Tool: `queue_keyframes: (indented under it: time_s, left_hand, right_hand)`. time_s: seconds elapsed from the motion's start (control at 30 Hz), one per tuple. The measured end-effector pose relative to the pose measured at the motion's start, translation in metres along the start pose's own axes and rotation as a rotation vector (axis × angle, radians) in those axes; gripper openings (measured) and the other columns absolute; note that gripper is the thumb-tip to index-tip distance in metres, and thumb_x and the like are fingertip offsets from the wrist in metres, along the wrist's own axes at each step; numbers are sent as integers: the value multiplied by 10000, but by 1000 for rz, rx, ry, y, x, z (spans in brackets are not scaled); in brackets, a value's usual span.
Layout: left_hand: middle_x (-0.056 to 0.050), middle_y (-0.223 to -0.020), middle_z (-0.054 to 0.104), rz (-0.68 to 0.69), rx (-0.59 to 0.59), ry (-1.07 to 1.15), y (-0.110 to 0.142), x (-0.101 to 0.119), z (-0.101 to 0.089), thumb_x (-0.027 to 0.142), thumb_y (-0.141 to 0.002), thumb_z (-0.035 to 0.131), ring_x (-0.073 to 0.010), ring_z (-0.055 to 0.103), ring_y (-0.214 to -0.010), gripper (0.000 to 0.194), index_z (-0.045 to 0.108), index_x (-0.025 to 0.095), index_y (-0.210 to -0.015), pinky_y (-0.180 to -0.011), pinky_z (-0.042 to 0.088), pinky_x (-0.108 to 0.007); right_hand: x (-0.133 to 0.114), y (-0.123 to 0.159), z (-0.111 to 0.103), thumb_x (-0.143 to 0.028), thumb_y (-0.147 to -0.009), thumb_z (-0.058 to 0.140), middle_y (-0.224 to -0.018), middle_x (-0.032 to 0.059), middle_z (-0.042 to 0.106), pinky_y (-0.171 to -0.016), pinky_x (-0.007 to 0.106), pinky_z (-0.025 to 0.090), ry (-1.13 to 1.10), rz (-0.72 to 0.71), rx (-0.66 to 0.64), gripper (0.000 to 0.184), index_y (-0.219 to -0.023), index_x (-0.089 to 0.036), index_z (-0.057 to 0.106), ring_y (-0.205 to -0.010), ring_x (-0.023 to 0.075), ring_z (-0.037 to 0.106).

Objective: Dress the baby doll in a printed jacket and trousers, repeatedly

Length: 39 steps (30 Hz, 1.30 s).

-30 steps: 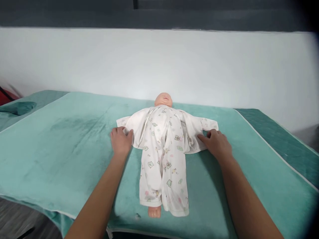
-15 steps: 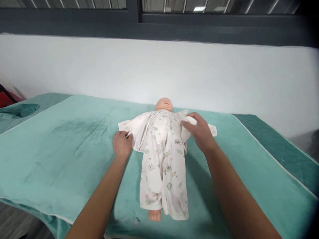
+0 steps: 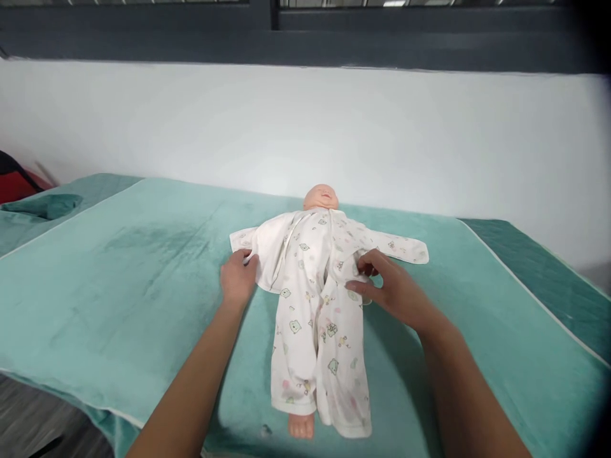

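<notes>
A baby doll (image 3: pixel 321 197) lies on its back, head toward the wall. It wears a white printed baby shirt (image 3: pixel 274 245) and matching trousers (image 3: pixel 293 343); one bare foot (image 3: pixel 301 426) shows below the left trouser leg. My left hand (image 3: pixel 238 277) has its fingers closed on the shirt's left edge, just under the short-looking sleeve. Over the doll's right side, my right hand (image 3: pixel 389 286) has thumb and fingers apart, its fingertips at the shirt's side. The sleeve on that side (image 3: pixel 403 248) stretches out flat to the right.
A green cloth cover (image 3: pixel 157 305) with pale seams spreads under the doll. Behind it rises a white wall (image 3: pixel 305 127) below a dark window frame (image 3: pixel 191 38). Something red and black (image 3: pixel 16 181) stands at the far left, and grey floor (image 3: pixel 33 413) shows at lower left.
My right hand has let go of the gathered shirt cloth and moved down; the front panel now lies flat, with the right sleeve uncovered. The left hand keeps its place on the shirt.
</notes>
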<state>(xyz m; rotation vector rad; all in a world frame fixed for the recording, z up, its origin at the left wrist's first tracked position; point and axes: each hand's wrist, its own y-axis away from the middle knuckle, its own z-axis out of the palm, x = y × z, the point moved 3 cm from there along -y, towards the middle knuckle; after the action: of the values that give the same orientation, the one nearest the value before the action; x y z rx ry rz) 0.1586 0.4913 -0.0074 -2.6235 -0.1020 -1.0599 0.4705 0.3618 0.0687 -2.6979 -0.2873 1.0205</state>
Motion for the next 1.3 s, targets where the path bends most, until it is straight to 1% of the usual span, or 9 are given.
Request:
queue_keyframes:
  time_s: [0.37,0.53,0.6,0.73,0.87,0.97,1.07,1.2,1.3]
  left_hand:
    - [-60,-1075,752,-63,-145,503,8,15,-7,475,-813,620,-268,673,-989,404,741,164,-1042,-867,511,-349]
    - [-67,-1145,736,-49,-145,554,7,16,-5,460,-819,644,-282,653,-1084,401,738,180,-1090,-959,488,-385]
    - [-77,-1141,735,-64,-141,644,6,16,-4,465,-809,666,-283,650,-1091,410,737,171,-1085,-970,487,-389]
    - [-108,-1120,729,-177,-158,1017,-1,30,-5,465,-766,729,-257,673,-1008,459,715,149,-1099,-884,532,-346]
    - [-87,-1134,723,-93,-269,1199,-8,86,-10,448,-786,719,-245,680,-983,461,696,187,-1165,-846,544,-331]
    - [-64,-1076,745,60,-354,1103,3,136,-14,417,-808,704,-247,687,-967,392,721,209,-1140,-882,527,-357]
    - [-21,-1082,747,325,-496,780,28,172,-14,329,-867,640,-221,670,-1025,239,766,244,-1052,-944,483,-322]
    - [18,-1074,736,480,-476,521,56,179,-14,253,-932,530,-174,665,-996,275,742,284,-1106,-891,480,-281]
    - [22,-1071,732,495,-420,405,66,169,-14,276,-939,538,-167,665,-960,278,713,282,-1154,-861,481,-283]
  right_hand:
    - [2,3,3,-444,-903,616,-676,-21,541,-605,267,373,-221,-6,-97,330,-686,-209,533,-644,138,465]
    - [-1,-33,-4,-414,-962,496,-837,14,667,-774,298,452,-252,-15,366,310,-781,-210,642,-820,172,601]
    - [-1,-58,1,-443,-958,485,-1056,39,694,-911,345,459,-251,23,432,294,-969,-223,681,-1009,209,616]
    - [3,-101,26,-552,-931,480,-1407,103,556,-1109,468,357,-224,113,250,502,-1288,-220,598,-1311,298,481]
    - [6,-107,42,-558,-942,458,-1520,73,444,-1193,475,265,-237,46,113,565,-1411,-246,505,-1419,291,369]
    - [14,-98,42,-544,-929,497,-1590,38,332,-1225,486,205,-307,94,98,620,-1481,-273,419,-1480,278,264]
    - [16,-91,38,-398,-931,513,-1547,38,401,-1200,498,266,-330,-9,161,558,-1471,-296,420,-1443,262,338]
    - [3,-92,34,-166,-907,449,-1459,38,501,-1171,447,316,-202,-361,249,516,-1407,-291,486,-1388,218,410]
    - [-3,-103,36,-122,-879,473,-1363,45,573,-1105,422,387,-146,-457,207,446,-1279,-276,595,-1304,223,491]
